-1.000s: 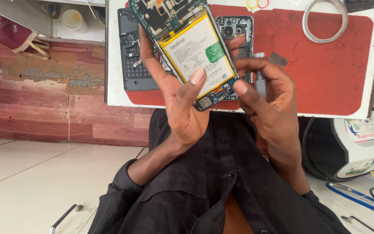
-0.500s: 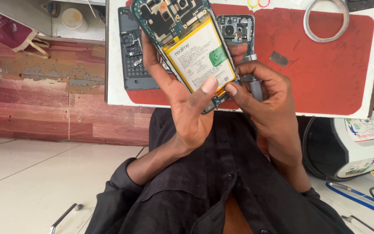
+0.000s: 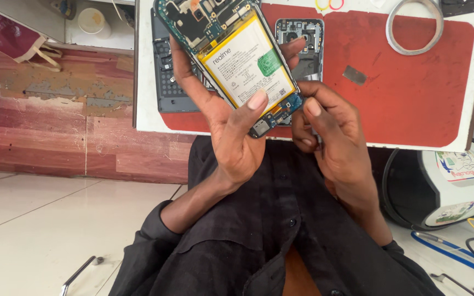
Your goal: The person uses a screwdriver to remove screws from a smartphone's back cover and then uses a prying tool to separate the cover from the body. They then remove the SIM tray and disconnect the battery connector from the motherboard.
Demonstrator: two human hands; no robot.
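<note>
Red mat [image 3: 412,82] behind, opened phone [image 3: 231,60] between left-hand fingers [image 3: 256,101]

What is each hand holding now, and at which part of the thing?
The left hand holds the opened phone from behind, thumb on the battery's lower edge. The right hand pinches at the phone's bottom corner; whether it holds a small tool cannot be told.

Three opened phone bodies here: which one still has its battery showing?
The opened phone held up in the left hand: a white-and-yellow battery fills its middle. The two dark phone shells lying on the red mat show none.
</note>
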